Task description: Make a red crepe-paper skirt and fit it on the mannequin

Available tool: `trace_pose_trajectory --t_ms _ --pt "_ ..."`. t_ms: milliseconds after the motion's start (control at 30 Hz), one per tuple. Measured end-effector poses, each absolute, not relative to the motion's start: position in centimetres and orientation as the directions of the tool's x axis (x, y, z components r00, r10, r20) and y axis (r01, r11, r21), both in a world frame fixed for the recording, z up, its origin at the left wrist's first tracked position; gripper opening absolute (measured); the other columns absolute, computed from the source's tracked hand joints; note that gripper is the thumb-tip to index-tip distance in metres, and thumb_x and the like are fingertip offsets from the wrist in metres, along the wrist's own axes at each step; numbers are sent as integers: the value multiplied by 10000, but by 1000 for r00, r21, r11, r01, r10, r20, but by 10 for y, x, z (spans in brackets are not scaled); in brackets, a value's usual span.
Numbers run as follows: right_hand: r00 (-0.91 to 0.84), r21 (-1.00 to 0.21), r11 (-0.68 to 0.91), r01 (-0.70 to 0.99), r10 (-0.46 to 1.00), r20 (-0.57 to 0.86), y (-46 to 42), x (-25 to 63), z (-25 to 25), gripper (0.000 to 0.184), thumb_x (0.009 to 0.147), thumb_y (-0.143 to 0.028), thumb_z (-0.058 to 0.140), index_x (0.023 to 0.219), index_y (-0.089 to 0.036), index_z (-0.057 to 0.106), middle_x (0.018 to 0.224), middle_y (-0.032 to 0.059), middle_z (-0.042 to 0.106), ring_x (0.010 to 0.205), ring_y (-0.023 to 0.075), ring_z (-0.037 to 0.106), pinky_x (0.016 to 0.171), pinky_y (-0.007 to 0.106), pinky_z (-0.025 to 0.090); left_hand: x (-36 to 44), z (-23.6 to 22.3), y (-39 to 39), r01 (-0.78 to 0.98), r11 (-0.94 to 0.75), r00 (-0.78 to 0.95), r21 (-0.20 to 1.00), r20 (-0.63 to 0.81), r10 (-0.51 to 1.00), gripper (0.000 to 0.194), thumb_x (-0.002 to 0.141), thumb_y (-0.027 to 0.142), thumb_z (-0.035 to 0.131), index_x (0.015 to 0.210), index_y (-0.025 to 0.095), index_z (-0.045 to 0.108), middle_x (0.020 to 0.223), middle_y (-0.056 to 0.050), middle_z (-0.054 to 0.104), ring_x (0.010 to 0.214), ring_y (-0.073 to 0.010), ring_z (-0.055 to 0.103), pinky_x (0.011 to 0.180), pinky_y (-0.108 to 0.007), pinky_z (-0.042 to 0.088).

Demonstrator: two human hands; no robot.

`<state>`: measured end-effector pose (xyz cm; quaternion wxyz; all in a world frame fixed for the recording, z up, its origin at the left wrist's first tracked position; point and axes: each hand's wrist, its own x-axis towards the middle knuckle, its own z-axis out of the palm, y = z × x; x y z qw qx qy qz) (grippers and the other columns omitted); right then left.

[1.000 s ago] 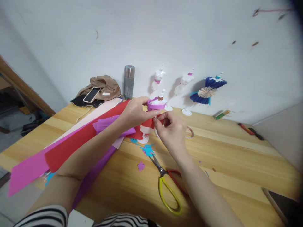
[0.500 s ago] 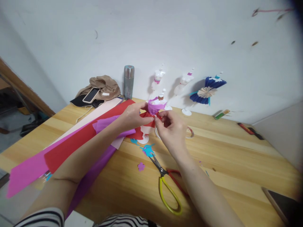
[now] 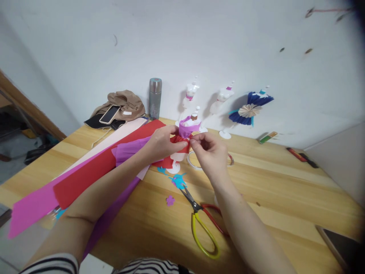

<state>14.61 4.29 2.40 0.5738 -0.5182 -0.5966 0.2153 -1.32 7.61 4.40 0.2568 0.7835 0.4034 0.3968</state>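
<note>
A small white figurine stands on the wooden table, wrapped in purple crepe paper with a red paper band below it. My left hand pinches the red band from the left. My right hand pinches the same band from the right, fingers closed. Both hands meet at the figurine's middle.
Long red, pink and purple paper sheets lie left. Scissors and paper scraps lie in front, a tape ring behind my right hand. Three more figurines, a flask, and a phone on cloth stand at the wall.
My hands have drawn closer together on the red band, which is now gathered tighter under the purple paper. The right hand shifted slightly right and up.
</note>
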Motion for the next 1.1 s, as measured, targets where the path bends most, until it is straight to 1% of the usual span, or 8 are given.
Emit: trace_pose_trajectory --t_ms 200,400,600,700,767,867,1000,1100 --pt "195 -899 352 259 893 405 45 148 25 119 703 -341 649 677 -228 621 623 9 627 556 150 528 550 293 416 -11 46 77 427 -505 386 750 353 852 284 742 298 674 982 152 715 916 -57 733 831 -176 651 764 -304 500" --pt "160 -924 319 211 921 355 47 150 27 159 689 -359 634 655 -210 591 574 -11 582 514 125 500 520 278 403 -5 41 79 471 -515 312 716 410 857 206 751 288 663 897 149 704 881 -60 728 836 -183 651 793 -311 491" --pt "136 -929 319 189 928 346 48 151 29 157 682 -352 635 642 -205 595 537 -29 535 501 115 480 496 263 390 3 45 74 514 -435 219 739 377 900 99 716 238 639 783 165 651 685 0 652 663 -152 583 610 -264 426" --pt "145 -926 330 183 923 358 48 150 28 156 685 -348 651 642 -209 597 539 -31 542 502 118 492 504 266 406 7 45 74 513 -422 200 748 374 906 36 709 198 620 716 176 592 641 20 611 621 -137 538 591 -263 403" --pt "145 -927 327 181 924 354 48 150 27 164 683 -358 662 648 -213 593 549 -27 559 505 122 503 508 268 414 9 43 74 508 -431 199 745 386 901 47 707 175 611 700 178 565 652 21 607 631 -135 530 608 -266 407" --pt "148 -928 322 190 925 351 47 149 26 173 679 -378 655 661 -217 595 574 -17 588 513 128 507 507 270 409 10 41 74 507 -439 195 742 397 897 41 716 161 604 737 176 572 712 5 630 687 -145 552 646 -270 429" --pt "158 -914 330 235 915 371 47 148 24 158 687 -377 635 679 -222 609 607 1 614 529 138 515 512 278 410 5 39 74 515 -461 226 723 404 886 58 744 203 619 794 175 610 771 -21 668 766 -173 600 702 -292 456" --pt "157 -913 331 237 915 372 46 148 24 148 691 -372 637 681 -224 624 610 6 622 520 142 516 508 283 409 0 38 75 505 -479 261 718 401 878 102 758 239 628 826 165 645 814 -41 690 800 -186 619 732 -309 468"
